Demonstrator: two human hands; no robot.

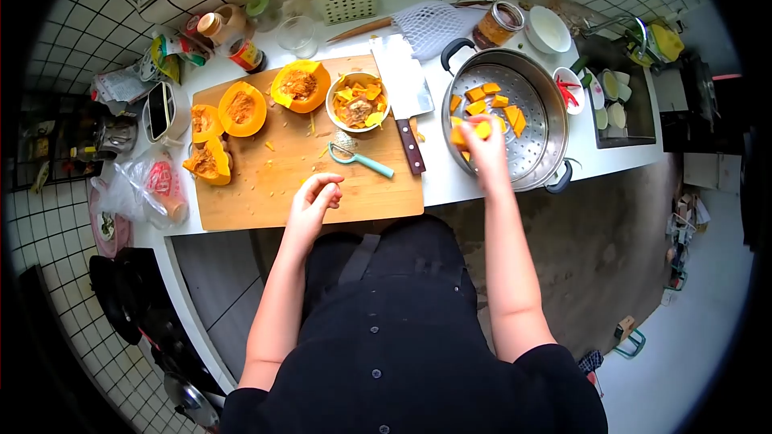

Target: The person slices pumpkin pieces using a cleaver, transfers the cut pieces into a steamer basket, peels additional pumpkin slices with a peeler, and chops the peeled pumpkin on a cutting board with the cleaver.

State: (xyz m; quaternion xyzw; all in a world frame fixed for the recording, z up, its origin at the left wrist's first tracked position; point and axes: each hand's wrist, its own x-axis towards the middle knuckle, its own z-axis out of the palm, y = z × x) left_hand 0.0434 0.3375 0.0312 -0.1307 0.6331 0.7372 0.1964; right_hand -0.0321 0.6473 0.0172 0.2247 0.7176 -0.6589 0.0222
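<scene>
My right hand is over the steamer pot, its fingers closed on a pumpkin chunk. More orange pumpkin chunks lie on the pot's perforated base. Above the near part of the wooden cutting board is my left hand, fingers curled together with nothing visible in them. The turquoise peeler lies just beyond it. A white bowl of peel and pulp stands on the board beside several cut pumpkin pieces. The cleaver rests along the board's right edge.
Behind the board stand bottles, a drinking glass and a green utensil basket. A jar, a white bowl and a small bowl of red peppers surround the pot. The sink is farther right; plastic bags lie left.
</scene>
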